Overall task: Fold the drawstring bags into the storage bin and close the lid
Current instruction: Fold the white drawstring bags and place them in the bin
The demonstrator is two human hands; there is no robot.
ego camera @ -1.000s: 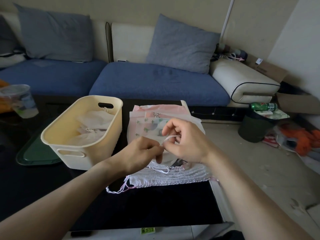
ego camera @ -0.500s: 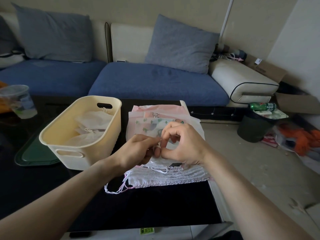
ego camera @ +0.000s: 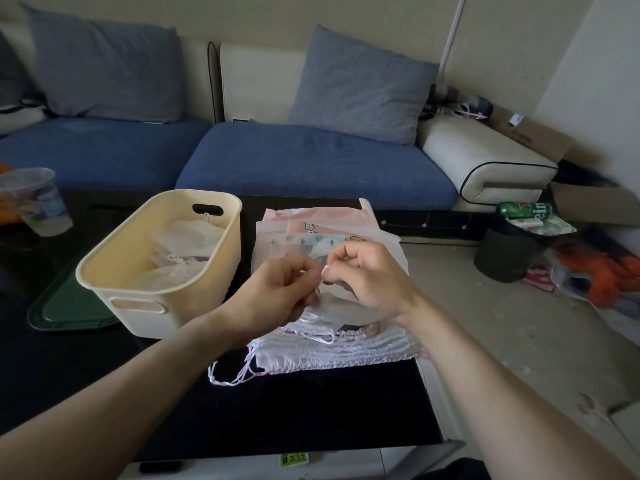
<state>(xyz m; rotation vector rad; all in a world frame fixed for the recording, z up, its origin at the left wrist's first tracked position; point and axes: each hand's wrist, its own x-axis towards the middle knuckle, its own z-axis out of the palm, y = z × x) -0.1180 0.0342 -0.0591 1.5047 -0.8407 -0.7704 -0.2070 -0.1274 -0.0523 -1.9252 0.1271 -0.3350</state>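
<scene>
Over at nine o'clock a clear plastic cup (ego camera: 36,202) stands on the dark surface (ego camera: 311,410), and just inside it a green lid (ego camera: 69,306) lies flat, partly under the cream storage bin (ego camera: 138,296). The bin sits open at about ten o'clock from the hands, with a few folded white bags (ego camera: 180,251) already inside.

In the middle, the left hand (ego camera: 273,296) and right hand (ego camera: 367,275) meet fingertip to fingertip above the pile of drawstring bags (ego camera: 332,348). Both are curled, each pinching the thin white cord (ego camera: 320,275) of the top bag between thumb and finger — how the cord runs between them is too small to tell. The pile lies just beside the bin, at its three o'clock, cords trailing off toward seven o'clock.

I'd judge this the tidying of one bag's drawstring, midway through the folding. Next it likely needs the cord tucked, the bag folded small, then carried leftward into the bin — the lid comes last.

At two o'clock, on the floor, a dark waste bin (ego camera: 502,258) holds a green can (ego camera: 526,210).
</scene>
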